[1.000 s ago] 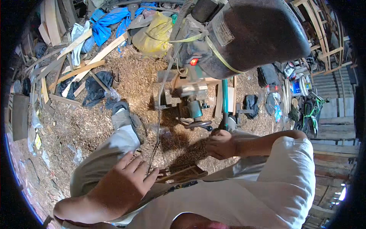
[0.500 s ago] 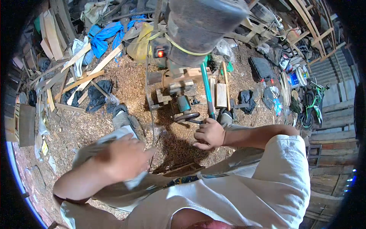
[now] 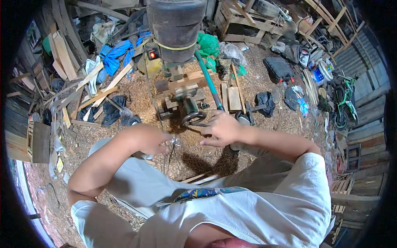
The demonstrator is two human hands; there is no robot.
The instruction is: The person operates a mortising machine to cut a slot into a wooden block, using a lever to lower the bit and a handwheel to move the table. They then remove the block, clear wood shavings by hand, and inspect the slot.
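Note:
My right hand (image 3: 223,129) is closed around the small crank handle beside a metal handwheel (image 3: 194,119). The wheel sits at the front of a floor-standing machine with a dark, rounded motor housing (image 3: 175,29). Its long green lever (image 3: 209,80) slopes down to a dark end right behind my right knuckles. My left hand (image 3: 153,141) hovers over my knee, palm down, fingers slightly apart and pointing right. Just past those fingertips lies a small shiny patch (image 3: 175,142), blurred, beside a hanging cable. A wooden block (image 3: 196,78) sits on the machine behind the wheel.
Wood shavings (image 3: 140,99) cover the floor. A lit red switch (image 3: 152,54) is on the machine's left side. Loose boards (image 3: 101,97) and black plastic bags (image 3: 113,110) lie left; a black case (image 3: 279,69) and a green motorbike (image 3: 344,101) stand right.
My left hand has moved up and right, closer to the handwheel. My right hand has shifted slightly up and left with the crank handle. The view has tilted, showing more of the background.

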